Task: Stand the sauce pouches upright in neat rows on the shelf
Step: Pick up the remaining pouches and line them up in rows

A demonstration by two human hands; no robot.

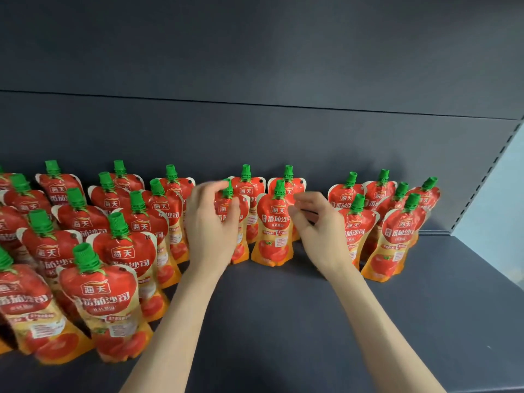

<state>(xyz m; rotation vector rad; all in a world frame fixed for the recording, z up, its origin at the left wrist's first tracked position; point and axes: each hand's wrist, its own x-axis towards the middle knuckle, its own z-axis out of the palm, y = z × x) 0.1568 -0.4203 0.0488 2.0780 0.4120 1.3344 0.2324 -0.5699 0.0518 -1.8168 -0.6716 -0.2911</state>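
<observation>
One red-and-orange foil sauce pouch with a green screw cap (223, 207) stands at about eleven o'clock from the frame's centre. The left hand (211, 225) grips it, thumb across its front and fingers wrapped behind its neck. At its three o'clock an identical neighbour pouch (273, 222) stands upright. The right hand (320, 225) hovers just beside that one with fingers half curled, though motion blur leaves me unable to tell whether its tips touch the edge or hold anything. Two back pouches (246, 191) stand behind the pair at twelve o'clock, against the dark grey back panel (255, 137). Crowded rows of pouches (124, 251) fill the nine o'clock side, and a smaller cluster of pouches (397, 236) stands at three o'clock, all on the dark grey metal shelf (312, 321). The soft bases look tippy to me, so a sideways nudge on letting go could topple the neighbour. A forearm sweeping toward nine o'clock could knock the crowded rows down like dominoes.
</observation>
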